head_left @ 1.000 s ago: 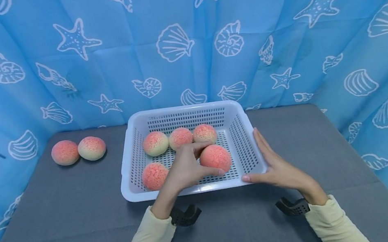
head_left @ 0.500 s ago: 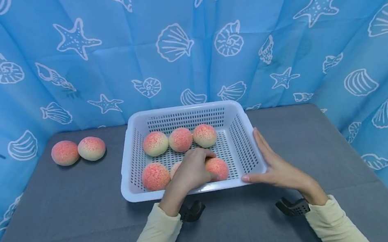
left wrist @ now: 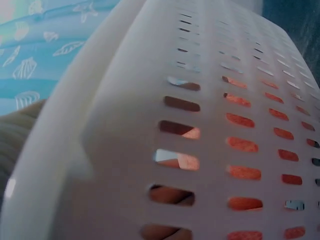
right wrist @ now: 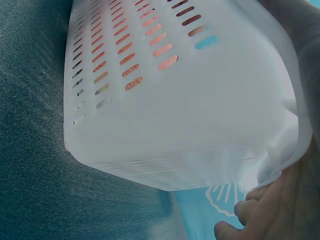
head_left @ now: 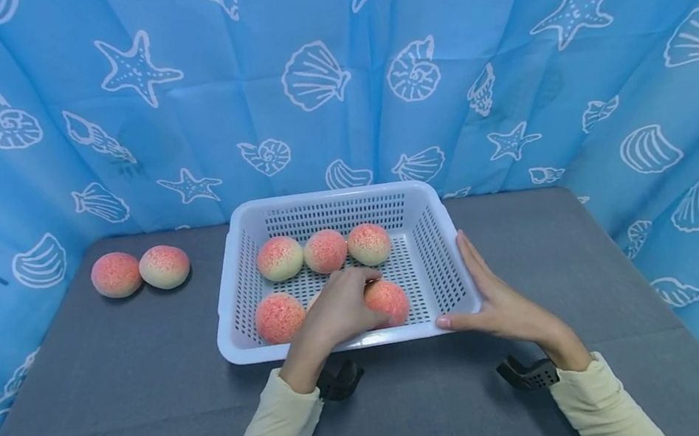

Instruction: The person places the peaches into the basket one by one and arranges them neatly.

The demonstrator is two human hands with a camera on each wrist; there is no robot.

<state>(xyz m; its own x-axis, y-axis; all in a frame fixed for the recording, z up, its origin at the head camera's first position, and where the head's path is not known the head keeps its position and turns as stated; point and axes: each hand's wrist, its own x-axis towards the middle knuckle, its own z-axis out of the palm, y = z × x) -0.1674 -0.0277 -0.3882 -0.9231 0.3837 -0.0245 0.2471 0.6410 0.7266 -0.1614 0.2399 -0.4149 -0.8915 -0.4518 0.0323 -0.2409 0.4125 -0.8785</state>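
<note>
My left hand (head_left: 338,309) reaches over the front rim of a white perforated plastic basket (head_left: 228,324) and holds a pink peach (head_left: 390,303) low inside it. The thumb lies on the near side of the peach, the fingers on its far side. Another peach behind this hand is almost wholly hidden. At the basket's right front corner rests my right hand (head_left: 502,304), thumb along the front rim and straight fingers along the right side. Through the slots in the left wrist view, pink peach surface (left wrist: 242,145) shows. Fingertips (right wrist: 245,212) touch the rim's outside in the right wrist view.
Three peaches (head_left: 326,252) form a row at the back of the basket, and a pink one (head_left: 279,318) lies front left. Two more peaches (head_left: 165,267) lie on the grey table (head_left: 113,400) at the far left. A blue shell-patterned curtain (head_left: 329,72) hangs behind and beside the table.
My left hand has lowered the peach into the front of the basket, then shifted slightly left with it. My right hand has stayed at the corner.
</note>
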